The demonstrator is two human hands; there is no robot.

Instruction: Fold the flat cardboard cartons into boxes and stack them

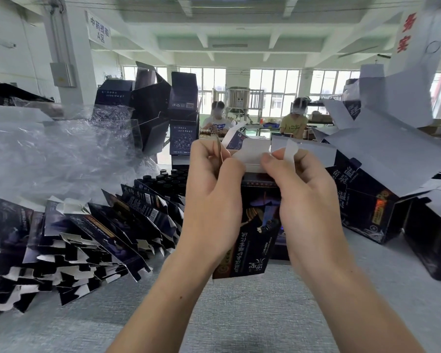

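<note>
We are partway through erecting one carton (259, 225). It is opened out of the flat into a dark sleeve, and we hold it up in front of us, clear above the grey surface (239, 309), with its far end turned upward. As we judge it, the step in hand is closing that end.

Our left hand (211, 197) has its grip curled on the carton's left edge, thumb and fingers pinching a narrow side flap (220, 152) that stands up. Our right hand (308, 200) pinches the opposite white flap (291, 151) between thumb and forefinger, its other fingers bent against the right wall. Between the two, the broad flap (252, 155) lies partly across the opening, not yet tucked.

The next move, we think, calls for both side flaps to go inward first. The broad flap then comes over them, while we keep the walls square so that its edge finds the gap rather than buckling.

After that the carton belongs with the folded boxes (367, 200) piled just to our right. The flat cartons (92, 233) fanned out on the surface to our left are many, so we reckon most of the work is ahead
</note>
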